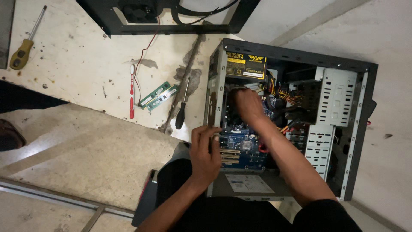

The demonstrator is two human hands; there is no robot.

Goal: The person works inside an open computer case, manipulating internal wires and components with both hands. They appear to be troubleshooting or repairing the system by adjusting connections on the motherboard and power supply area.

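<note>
Head view: the open computer case (352, 129) lies on its side on the floor, long axis running left to right. The right hand (246, 105) reaches deep inside, fingers curled down over the motherboard (244, 148) near the power supply (245, 65); what they pinch I cannot tell. The left hand (205, 154), nearer the person, rests spread on the case's rear edge. Left of it lie a black-handled screwdriver (182, 107) and two memory sticks (158, 97).

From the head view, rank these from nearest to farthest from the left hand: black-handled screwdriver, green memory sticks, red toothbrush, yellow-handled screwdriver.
Measured from the left hand, which rests on the case edge:
1. black-handled screwdriver, just up and left on the floor.
2. green memory sticks, further left.
3. red toothbrush, left of the sticks.
4. yellow-handled screwdriver, far upper-left corner.
</note>
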